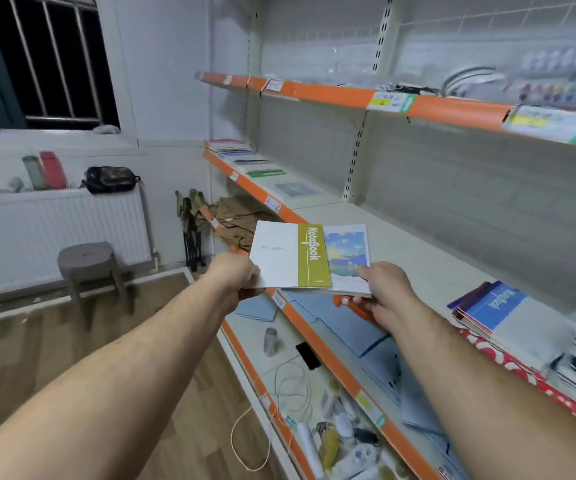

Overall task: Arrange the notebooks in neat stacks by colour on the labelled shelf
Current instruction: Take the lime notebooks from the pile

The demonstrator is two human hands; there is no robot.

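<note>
At your left, a dark barred window (54, 60) sits above a white radiator (37, 237). A grey stool (87, 259) stands on wood-pattern flooring (54, 341).

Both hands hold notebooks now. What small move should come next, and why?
Probably the left hand pulls the green-striped notebook off the painted blue notebook held by the right hand, since they overlap and a green notebook already lies further along the shelf.

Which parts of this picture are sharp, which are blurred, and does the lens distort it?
In the head view, the green-banded notebook in the left hand is sharp, its title readable; the goods on the top shelf at right are smeared; the wide lens bows that shelf's orange edge and stretches the forearms; lighting is even, the window black.
</note>
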